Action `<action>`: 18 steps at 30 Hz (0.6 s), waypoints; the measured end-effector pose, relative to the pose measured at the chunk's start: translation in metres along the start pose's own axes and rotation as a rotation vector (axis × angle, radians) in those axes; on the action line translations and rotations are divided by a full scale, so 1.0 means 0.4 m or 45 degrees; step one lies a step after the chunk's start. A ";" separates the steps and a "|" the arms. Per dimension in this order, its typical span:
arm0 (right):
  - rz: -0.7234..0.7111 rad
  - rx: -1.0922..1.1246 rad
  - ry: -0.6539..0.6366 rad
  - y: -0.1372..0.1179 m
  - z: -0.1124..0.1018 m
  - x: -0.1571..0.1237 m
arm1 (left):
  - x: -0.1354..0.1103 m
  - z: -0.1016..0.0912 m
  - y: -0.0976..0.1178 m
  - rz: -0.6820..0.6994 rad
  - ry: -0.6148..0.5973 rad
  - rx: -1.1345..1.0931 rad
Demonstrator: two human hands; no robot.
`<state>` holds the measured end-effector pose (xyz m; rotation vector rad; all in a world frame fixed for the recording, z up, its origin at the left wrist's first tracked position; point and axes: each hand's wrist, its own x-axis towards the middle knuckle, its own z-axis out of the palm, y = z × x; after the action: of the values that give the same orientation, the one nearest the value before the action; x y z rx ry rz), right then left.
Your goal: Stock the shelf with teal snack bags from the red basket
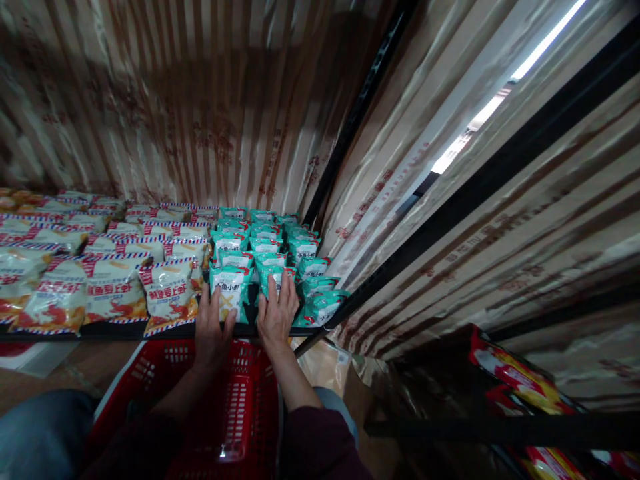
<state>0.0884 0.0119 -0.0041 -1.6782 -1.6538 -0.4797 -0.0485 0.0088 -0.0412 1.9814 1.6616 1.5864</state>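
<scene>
Rows of small teal snack bags stand on a black shelf. At the front left of them, a teal snack bag [231, 288] has my left hand [212, 333] at its lower left side, fingers spread around its edge. My right hand [278, 308] lies with its fingers over the front of the teal snack bag in the middle row [269, 275]. Its fingers are stretched and partly cover the print. Under my forearms is a red plastic basket [253, 393] with slotted walls; little of its inside shows.
White and orange snack bags [117, 293] fill the shelf to the left. Black metal posts [360, 110] and brown striped sheeting [200, 100] close off the back and right. Red and yellow packages [525, 377] lie at the lower right. My knees flank the basket.
</scene>
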 end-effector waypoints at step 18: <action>-0.078 0.110 -0.063 -0.014 -0.045 -0.076 | -0.038 -0.095 0.012 0.136 -0.076 -0.027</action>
<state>0.0837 -0.0225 -0.0123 -1.5920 -1.7416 -0.3933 -0.0715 -0.0237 -0.0305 2.1181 1.5350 1.5549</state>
